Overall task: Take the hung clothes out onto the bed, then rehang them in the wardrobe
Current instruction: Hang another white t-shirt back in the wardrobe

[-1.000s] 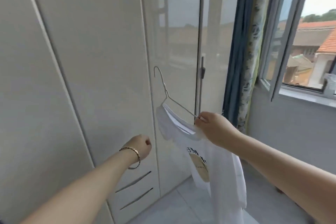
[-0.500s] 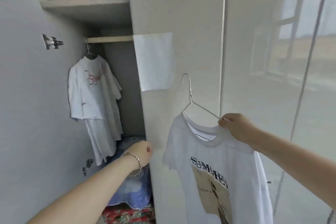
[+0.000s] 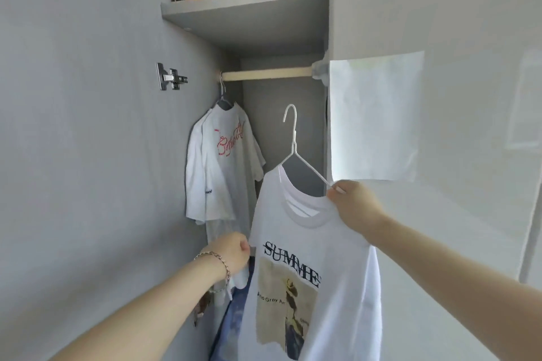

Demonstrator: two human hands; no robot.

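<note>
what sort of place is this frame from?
Likely a home bedroom, at an open wardrobe: a wooden hanging rail carrying a red-script T-shirt, a storage shelf above, and the right hand holding a SUMMER T-shirt on a wire hanger.

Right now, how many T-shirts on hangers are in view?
2. The red-lettered T-shirt hangs on the rod; the right hand holds the SUMMER T-shirt by its hanger. More may hide behind the first.
</note>
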